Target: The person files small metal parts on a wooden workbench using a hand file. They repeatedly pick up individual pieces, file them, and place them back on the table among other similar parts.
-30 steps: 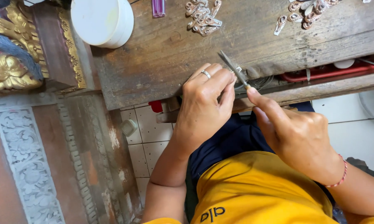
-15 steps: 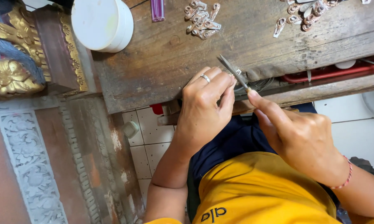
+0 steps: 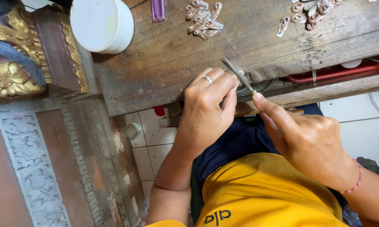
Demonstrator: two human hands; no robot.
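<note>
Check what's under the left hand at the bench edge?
The left hand presses on the wooden bench edge, the thin metal file running beside its fingertips. Whatever it pins is covered by the fingers.

Single view only, a head-worn camera. It looked steeply down from above the person's chest, so the yellow shirt filled the lower edge and the wooden bench ran across the top. The lens sat close: the left hand and right hand took up the middle of the frame, large. The bench edge ran tilted, lower at the left, so the head was turned somewhat. Tiled floor showed below the bench, farther off. No second view to compare overlap.
</note>
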